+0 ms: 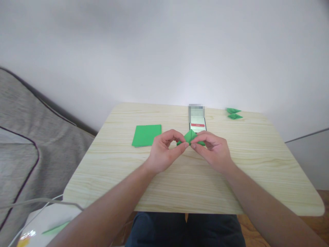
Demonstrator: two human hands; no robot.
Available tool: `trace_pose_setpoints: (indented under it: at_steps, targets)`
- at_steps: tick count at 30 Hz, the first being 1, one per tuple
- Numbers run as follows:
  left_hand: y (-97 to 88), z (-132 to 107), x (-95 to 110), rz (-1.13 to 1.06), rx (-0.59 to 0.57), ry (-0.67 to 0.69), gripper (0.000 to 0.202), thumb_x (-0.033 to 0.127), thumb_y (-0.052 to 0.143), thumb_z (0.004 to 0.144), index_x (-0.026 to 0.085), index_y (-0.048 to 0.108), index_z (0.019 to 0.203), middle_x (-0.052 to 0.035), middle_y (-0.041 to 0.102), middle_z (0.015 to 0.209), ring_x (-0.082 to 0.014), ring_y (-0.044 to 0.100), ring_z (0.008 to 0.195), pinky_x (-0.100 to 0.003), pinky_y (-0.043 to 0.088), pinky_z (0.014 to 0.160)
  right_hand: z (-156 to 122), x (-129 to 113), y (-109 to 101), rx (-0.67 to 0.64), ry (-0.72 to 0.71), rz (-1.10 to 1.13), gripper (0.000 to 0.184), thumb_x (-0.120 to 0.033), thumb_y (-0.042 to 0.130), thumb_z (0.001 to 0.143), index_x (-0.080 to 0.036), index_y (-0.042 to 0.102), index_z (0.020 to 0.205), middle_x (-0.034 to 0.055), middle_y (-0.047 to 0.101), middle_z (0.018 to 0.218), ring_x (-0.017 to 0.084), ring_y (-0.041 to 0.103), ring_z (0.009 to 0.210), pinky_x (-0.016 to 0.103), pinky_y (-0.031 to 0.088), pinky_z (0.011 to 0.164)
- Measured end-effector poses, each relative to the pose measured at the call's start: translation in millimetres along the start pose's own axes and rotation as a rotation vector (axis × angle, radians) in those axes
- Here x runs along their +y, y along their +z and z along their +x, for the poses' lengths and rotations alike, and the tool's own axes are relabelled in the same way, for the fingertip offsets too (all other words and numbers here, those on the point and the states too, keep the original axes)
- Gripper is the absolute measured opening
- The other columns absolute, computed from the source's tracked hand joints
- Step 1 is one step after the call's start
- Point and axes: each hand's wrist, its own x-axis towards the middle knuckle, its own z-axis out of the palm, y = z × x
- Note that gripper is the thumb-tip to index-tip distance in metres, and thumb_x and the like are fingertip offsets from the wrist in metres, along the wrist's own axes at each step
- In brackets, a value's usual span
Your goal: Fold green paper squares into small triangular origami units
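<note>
A small piece of folded green paper (190,136) is held just above the middle of the table, its pointed top facing the phone. My left hand (166,150) pinches its left side between thumb and forefinger. On the right side, my right hand (214,149) grips it the same way, and the two thumb tips nearly meet at the lower edge. Parts of the paper are hidden behind the fingers. Left of my left hand lies a stack of green square paper (146,135).
A phone (197,120) with a lit screen stands beyond my hands. Two folded green paper pieces (234,114) lie at the back right of the wooden table (123,164). A grey sofa (56,144) is at left, with a white cable (43,200) near the table's corner.
</note>
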Motion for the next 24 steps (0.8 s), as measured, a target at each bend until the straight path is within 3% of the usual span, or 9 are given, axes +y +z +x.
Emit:
trace_pose_setpoints:
  at_steps: [8,14,24]
  targets:
    - [0.2,-0.2,-0.9,0.001,-0.008,0.011,0.014,0.021,0.080,0.083,0.017,0.068,0.087,-0.0030,0.067,0.085,-0.0137,0.061,0.080,-0.028,0.047,0.077,1.3,-0.4,2.9,0.029,0.117,0.077,0.005,-0.021,0.079,0.085,-0.022,0.074,0.087,0.0015,0.073,0.085,0.016,0.065,0.079,0.033,0.051,0.076]
    - [1.0,0.1,0.8,-0.013,-0.014,0.006,0.015,0.020,0.080,0.083,0.017,0.066,0.087,-0.0022,0.065,0.084,-0.0127,0.060,0.079,-0.027,0.047,0.075,1.8,-0.9,2.4,0.054,0.227,0.136,0.016,-0.026,0.085,0.080,-0.021,0.070,0.081,0.0005,0.073,0.078,0.015,0.065,0.071,0.030,0.050,0.068]
    - [-0.5,2.7,1.2,-0.049,0.006,-0.089,0.022,0.028,0.081,0.082,0.017,0.063,0.087,-0.0027,0.068,0.080,-0.0151,0.066,0.075,-0.028,0.051,0.071,3.1,-2.0,-0.6,-0.030,0.247,0.195,0.012,-0.031,0.073,0.093,-0.020,0.073,0.099,0.0046,0.080,0.085,0.019,0.075,0.080,0.035,0.058,0.079]
